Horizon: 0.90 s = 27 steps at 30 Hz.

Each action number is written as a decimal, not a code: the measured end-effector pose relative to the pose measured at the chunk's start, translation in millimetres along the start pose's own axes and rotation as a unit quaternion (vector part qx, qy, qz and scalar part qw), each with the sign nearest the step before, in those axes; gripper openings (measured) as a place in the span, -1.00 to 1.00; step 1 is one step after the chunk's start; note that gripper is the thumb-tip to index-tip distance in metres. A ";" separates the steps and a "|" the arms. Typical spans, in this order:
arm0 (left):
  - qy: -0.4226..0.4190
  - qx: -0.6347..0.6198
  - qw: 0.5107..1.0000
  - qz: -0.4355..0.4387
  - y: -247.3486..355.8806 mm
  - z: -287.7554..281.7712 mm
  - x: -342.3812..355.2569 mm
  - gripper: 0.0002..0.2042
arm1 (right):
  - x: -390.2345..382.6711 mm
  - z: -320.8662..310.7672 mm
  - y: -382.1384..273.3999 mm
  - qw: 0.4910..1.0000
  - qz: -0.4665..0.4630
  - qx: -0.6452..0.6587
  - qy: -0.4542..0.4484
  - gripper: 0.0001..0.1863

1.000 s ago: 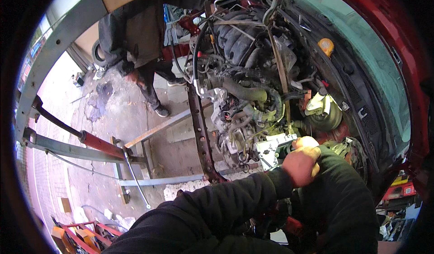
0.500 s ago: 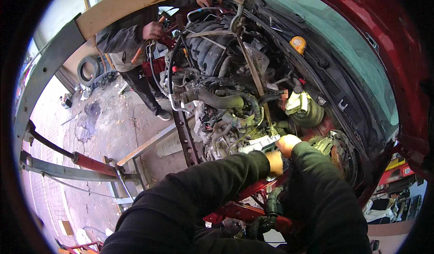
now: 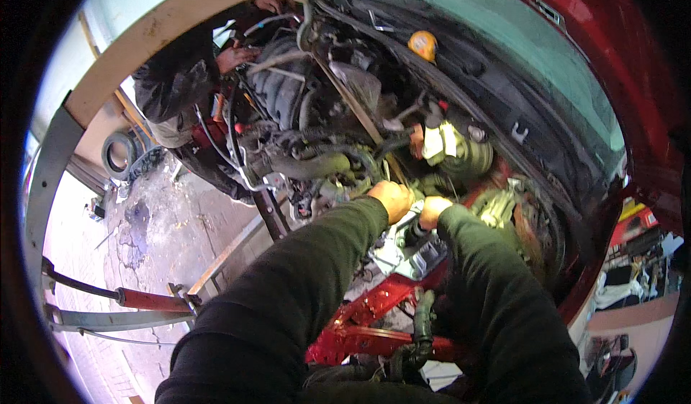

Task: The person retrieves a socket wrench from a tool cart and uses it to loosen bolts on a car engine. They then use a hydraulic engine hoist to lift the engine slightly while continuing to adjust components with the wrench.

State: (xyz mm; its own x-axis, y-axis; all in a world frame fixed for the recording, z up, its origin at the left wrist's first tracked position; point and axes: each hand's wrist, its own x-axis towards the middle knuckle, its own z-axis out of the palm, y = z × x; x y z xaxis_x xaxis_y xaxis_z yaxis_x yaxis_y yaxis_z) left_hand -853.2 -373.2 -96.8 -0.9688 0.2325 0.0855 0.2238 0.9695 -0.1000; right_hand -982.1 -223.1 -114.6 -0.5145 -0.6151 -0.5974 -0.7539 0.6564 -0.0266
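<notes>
Close together over the near side of the engine bay are my two hands. My left hand [image 3: 394,201] is closed, its fingers curled round something too small to make out. Beside it my right hand [image 3: 435,212] is closed too, fingers pinched near the same spot; a small pale piece shows between the hands. Just below them sits a brightly lit silvery metal part [image 3: 389,254], next to a dark boxy part [image 3: 430,251]. The fingertips are partly hidden by the backs of the hands.
A dark engine cover [image 3: 277,91] and a thick hose [image 3: 317,166] lie beyond. A strap [image 3: 349,102] hangs from a support beam [image 3: 129,48]. A co-worker's hand [image 3: 237,58] is at the far left. A yellow tape measure [image 3: 422,45] rests below the windshield.
My left hand has moved up and away, now left of my right hand, exposing the metal part below. The view has shifted. The co-worker's raised hand has lowered toward the engine.
</notes>
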 end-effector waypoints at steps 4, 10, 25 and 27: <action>-0.123 -0.351 0.923 -0.097 89.3 0.4 -33.4 -0.69 | -26.6 3.0 10.3 0.984 -0.135 -0.108 0.046 -0.72; 0.012 -0.215 0.970 -0.113 88.0 33.9 -11.4 -0.81 | -34.4 7.1 7.3 0.989 -0.105 -0.043 0.091 -0.69; -0.036 -0.199 0.979 -0.033 63.0 19.4 5.5 -0.78 | -11.1 19.3 24.0 0.990 -0.120 0.009 0.077 -0.62; 0.086 -0.027 0.983 0.163 3.3 14.4 24.0 -0.80 | 4.4 13.9 18.5 0.998 -0.031 0.048 0.032 -0.58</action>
State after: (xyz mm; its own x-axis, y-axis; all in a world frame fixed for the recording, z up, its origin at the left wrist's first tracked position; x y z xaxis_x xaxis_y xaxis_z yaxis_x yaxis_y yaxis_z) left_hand -877.2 -365.5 -109.4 -0.8140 0.5360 0.2237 0.5288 0.8433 -0.0964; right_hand -992.7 -207.6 -128.9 -0.4953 -0.6806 -0.5398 -0.7440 0.6532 -0.1409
